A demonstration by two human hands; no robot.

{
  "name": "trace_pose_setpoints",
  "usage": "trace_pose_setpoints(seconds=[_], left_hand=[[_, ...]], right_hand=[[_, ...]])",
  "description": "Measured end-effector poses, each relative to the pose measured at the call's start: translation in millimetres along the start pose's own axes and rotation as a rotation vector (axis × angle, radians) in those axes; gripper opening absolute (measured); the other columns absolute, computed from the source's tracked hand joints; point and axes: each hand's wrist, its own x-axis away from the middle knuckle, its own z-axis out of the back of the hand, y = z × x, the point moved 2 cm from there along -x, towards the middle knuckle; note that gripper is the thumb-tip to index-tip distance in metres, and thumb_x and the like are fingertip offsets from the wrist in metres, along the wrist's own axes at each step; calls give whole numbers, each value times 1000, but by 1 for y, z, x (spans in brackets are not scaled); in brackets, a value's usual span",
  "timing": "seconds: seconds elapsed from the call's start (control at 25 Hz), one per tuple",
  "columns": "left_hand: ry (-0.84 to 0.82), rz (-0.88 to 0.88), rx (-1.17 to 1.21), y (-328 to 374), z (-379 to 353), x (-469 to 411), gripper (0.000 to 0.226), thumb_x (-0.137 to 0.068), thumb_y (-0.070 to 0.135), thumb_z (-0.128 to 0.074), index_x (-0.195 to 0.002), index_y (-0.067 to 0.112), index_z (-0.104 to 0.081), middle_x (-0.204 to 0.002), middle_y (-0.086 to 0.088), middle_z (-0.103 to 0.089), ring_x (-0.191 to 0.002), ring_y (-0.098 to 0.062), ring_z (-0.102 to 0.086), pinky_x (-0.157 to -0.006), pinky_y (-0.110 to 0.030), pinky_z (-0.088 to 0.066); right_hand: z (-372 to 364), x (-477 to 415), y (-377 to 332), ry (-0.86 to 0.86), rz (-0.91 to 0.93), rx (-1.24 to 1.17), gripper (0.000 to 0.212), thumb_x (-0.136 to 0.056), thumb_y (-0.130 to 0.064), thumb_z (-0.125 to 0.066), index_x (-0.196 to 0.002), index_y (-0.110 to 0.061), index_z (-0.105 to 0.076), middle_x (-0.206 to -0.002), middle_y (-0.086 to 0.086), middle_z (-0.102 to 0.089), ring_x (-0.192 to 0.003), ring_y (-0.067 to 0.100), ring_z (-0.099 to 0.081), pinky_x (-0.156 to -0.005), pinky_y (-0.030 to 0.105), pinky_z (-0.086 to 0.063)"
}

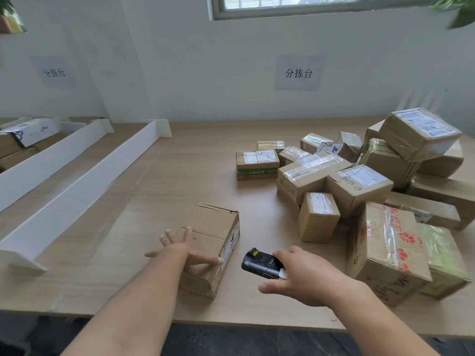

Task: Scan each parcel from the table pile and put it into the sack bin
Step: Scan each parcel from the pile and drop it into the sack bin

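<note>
Scanning step. A single box point(216, 227) lies on the table point(167, 181), with the pile point(359, 181) to its right and farther back. The left hand point(180, 242) rests on the box top, fingers spread and straight, steadying it. Just right of the box, the right hand point(305, 276) curls its fingers round a scanner point(262, 264) whose nose faces the label point(230, 246) on the box's right side. Next move, as judged: read the label, then grip the box and carry it to the sack bin, which is not in view.
</note>
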Motion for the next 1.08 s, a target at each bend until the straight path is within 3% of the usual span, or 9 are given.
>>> trace_pose_setpoints(seconds=[0.16, 0.32, 0.44, 0.56, 0.76, 0.96, 1.08], left_hand=[[49, 31, 12, 12, -1, 0, 155, -37, 92, -62, -152, 22, 16, -157, -24, 17, -146, -40, 9, -112, -66, -15], [152, -36, 104, 2, 0, -1, 149, -32, 86, -66, -151, 39, 8, -153, -22, -17, -140, -37, -17, -111, -54, -27], [220, -134, 389, -10, 10, 8, 140, -43, 78, -73, -152, 41, 6, -152, -23, -15, -141, -39, -17, -115, -49, -23], [288, -267, 710, -21, 23, 27, 143, -34, 77, -70, -151, 44, 4, -152, -13, -13, -143, -32, -20, -116, -49, -25], [372, -340, 804, -34, 20, 51, 142, -37, 77, -66, -150, 44, 13, -147, -11, -23, -138, -27, -30, -111, -43, -30], [373, -285, 919, -49, 3, 54, 134, -49, 67, -72, -148, 47, 16, -144, -9, -23, -136, -30, -30, -109, -50, -36], [410, -314, 983, -55, 0, 56, 134, -50, 58, -77, -149, 45, 11, -146, -9, -23, -138, -24, -24, -112, -46, -30]], right_hand=[[0, -1, 3, -21, 4, 9, 72, -75, -82, -50, -124, -29, -48, -103, -2, -46, -98, 23, -52, -76, 35, -41], [5, -2, 7, -5, 2, 16, 73, -74, -84, -47, -122, -28, -49, -104, -1, -48, -97, 23, -53, -75, 35, -42], [11, -4, 7, 41, 11, -2, 68, -78, -84, -41, -114, -27, -51, -99, -1, -48, -88, 20, -53, -67, 33, -39], [18, -6, 1, 98, 47, -16, 65, -83, -81, -33, -113, -25, -51, -95, -1, -48, -84, 19, -52, -68, 34, -43], [30, -6, -12, 152, 89, 9, 66, -87, -78, -26, -118, -24, -50, -95, 0, -48, -85, 20, -53, -78, 39, -49], [32, -5, -20, 164, 127, 45, 65, -87, -77, -28, -116, -24, -51, -93, -1, -47, -84, 20, -53, -69, 35, -45], [28, -3, -24, 157, 157, 60, 63, -87, -77, -30, -114, -24, -52, -91, -1, -47, -82, 19, -53, -63, 32, -38]])
